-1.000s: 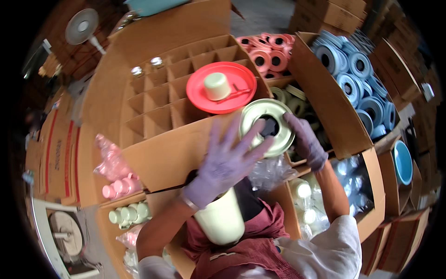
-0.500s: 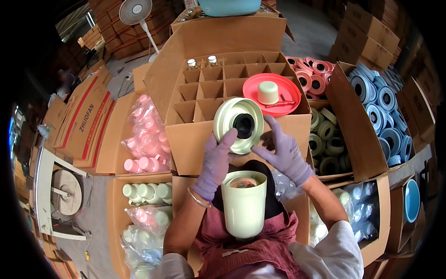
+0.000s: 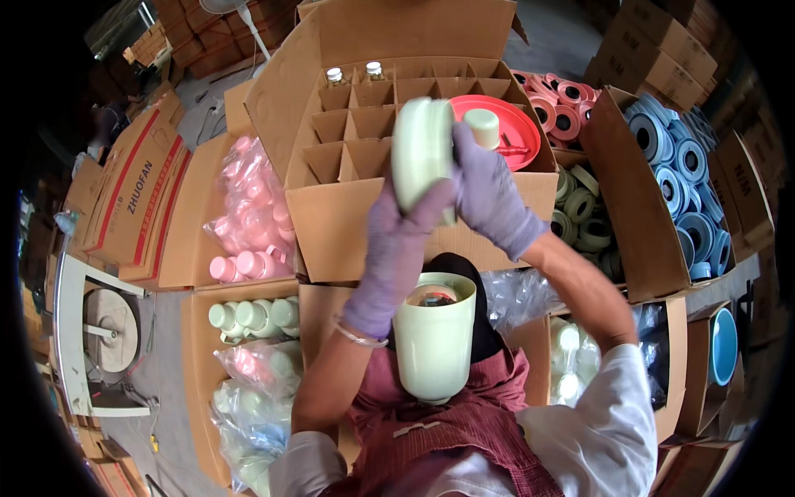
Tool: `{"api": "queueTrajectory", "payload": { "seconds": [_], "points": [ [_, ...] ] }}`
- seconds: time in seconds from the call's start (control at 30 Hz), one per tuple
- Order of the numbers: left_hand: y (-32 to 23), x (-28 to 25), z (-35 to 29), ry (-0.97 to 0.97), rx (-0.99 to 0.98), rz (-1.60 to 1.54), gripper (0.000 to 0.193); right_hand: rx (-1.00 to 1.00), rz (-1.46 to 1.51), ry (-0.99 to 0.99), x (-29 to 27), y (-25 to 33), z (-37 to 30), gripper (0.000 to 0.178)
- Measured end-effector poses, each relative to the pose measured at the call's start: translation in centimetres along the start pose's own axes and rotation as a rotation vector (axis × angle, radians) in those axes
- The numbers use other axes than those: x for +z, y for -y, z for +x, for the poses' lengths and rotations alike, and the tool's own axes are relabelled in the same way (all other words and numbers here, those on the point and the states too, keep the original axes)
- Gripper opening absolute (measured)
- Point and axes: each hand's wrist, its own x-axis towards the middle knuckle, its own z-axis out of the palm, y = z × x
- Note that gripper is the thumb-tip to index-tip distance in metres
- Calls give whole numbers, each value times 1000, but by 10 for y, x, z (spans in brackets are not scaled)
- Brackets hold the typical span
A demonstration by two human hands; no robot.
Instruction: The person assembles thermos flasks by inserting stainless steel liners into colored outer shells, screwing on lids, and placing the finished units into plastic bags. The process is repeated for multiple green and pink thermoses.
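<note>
A pale green round collar (image 3: 418, 149), blurred by motion, is tilted nearly edge-on above my lap. My left hand (image 3: 396, 240), in a lilac glove, is closed round its lower side. My right hand (image 3: 494, 190), gloved alike, presses against its right face, where its fingertips are partly hidden. The black ring in the collar's middle is out of sight. Below, a pale green flask body (image 3: 435, 352) stands upright between my thighs, open at the top, with a round piece (image 3: 434, 296) inside. Beyond my right hand, a small pale green cup (image 3: 481, 128) sits on a red plate (image 3: 522, 132).
A divided carton (image 3: 331, 228) in front holds capped bottles (image 3: 374, 71) and supports the plate. Pink cups (image 3: 263, 263) and green cups (image 3: 252, 316) fill cartons at left. Pink rings (image 3: 566, 122), green rings (image 3: 580, 203) and blue rings (image 3: 689, 178) are at right.
The collar has been raised and turned from facing me to nearly edge-on. My right hand has moved up from beside it onto its right face. The view has shifted slightly.
</note>
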Motion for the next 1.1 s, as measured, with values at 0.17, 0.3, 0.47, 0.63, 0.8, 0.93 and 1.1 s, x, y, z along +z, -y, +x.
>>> {"api": "queueTrajectory", "payload": {
  "seconds": [0.17,0.3,0.47,0.63,0.8,0.93,1.1],
  "points": [
    [10,-28,17,425,1031,1212,69,307,1154,456,14,-93,-60,54],
    [37,-64,10,709,730,989,72,703,1219,586,19,-117,-122,34],
    [73,-126,-12,710,164,705,69,919,753,257,28,-96,-133,39],
    [88,-122,-17,776,181,551,68,656,852,118,48,-50,-140,35],
    [87,-134,-26,732,82,510,70,611,711,9,70,-32,-148,34],
    [87,-141,-20,696,72,506,74,518,496,124,69,-36,-132,36],
    [90,-136,-18,642,75,458,74,712,638,98,68,-36,-133,46]
  ]
}}
